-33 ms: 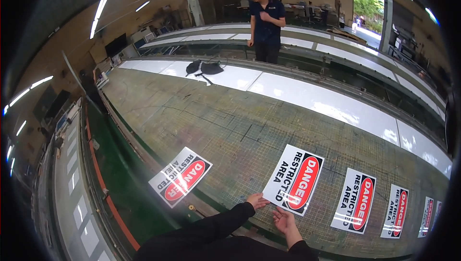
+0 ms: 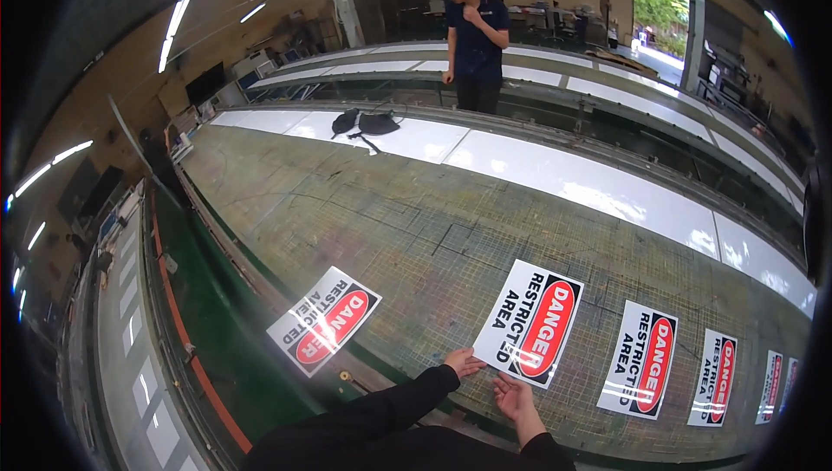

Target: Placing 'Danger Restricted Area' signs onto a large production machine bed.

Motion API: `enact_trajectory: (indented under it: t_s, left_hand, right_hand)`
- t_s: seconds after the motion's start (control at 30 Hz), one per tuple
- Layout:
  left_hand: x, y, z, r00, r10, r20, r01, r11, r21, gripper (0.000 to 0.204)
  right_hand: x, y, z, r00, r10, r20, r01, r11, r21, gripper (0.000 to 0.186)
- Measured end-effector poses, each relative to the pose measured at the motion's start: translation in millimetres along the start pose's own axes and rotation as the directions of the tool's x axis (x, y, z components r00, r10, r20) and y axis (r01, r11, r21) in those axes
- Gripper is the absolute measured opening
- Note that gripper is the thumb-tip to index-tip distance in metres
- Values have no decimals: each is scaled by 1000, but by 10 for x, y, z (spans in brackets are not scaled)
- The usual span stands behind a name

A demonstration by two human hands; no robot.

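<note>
A white sheet sign [image 2: 530, 319] with a red oval on a black panel lies on the worn, grid-marked table [image 2: 390, 298] in front of me. My left hand [image 2: 465, 363] has its fingertips closed on the sheet's near left corner. Just to the right, my right hand [image 2: 513, 395] is held at the near edge, fingers loosely curled and apart, a fingertip close to or touching the sheet. Whether it grips anything cannot be seen clearly. A matching sign [image 2: 325, 319] rests tilted to the left, glare across it, overlapping the table's near edge.
Rightward run several more matching signs, the closest being a sign [image 2: 640, 360]. White panels [image 2: 555, 178] line the table's far side, with black cloth-like items [image 2: 373, 123] on them. A person [image 2: 477, 38] stands beyond. Green floor [image 2: 204, 289] borders the left edge.
The person across the table has raised a hand from the chest toward the chin. The view has shifted slightly; my hands and the signs stay in place.
</note>
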State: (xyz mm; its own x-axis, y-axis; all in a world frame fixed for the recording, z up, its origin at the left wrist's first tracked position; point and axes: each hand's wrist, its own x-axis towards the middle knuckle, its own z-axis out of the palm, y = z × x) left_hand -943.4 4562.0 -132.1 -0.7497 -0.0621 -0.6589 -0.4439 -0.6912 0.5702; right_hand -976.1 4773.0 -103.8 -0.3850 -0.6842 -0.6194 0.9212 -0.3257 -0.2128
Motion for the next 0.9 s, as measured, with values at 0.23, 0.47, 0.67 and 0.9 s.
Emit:
enact_trajectory:
  t_s: [0.23, 0.47, 0.67, 0.9]
  left_hand:
    - [-31, 56, 22, 1000, 21, 14, -21, 1000, -7, 28]
    - [-49, 67, 28, 1000, -7, 17, 7, 1000, -22, 28]
    - [-55, 50, 50, 1000, -7, 13, 8, 999, -32, 29]
    - [-50, 65, 23, 1000, -24, -8, 23, 999, -48, 31]
  right_hand:
    - [13, 60, -12, 988, -114, -101, 129, 979, 157, 42]
    - [-7, 31, -76, 987, -150, -51, 158, 958, 238, 42]
    - [-82, -60, -195, 975, -189, -118, 214, 942, 258, 37]
    - [-163, -95, 9, 980, -176, -97, 192, 963, 191, 38]
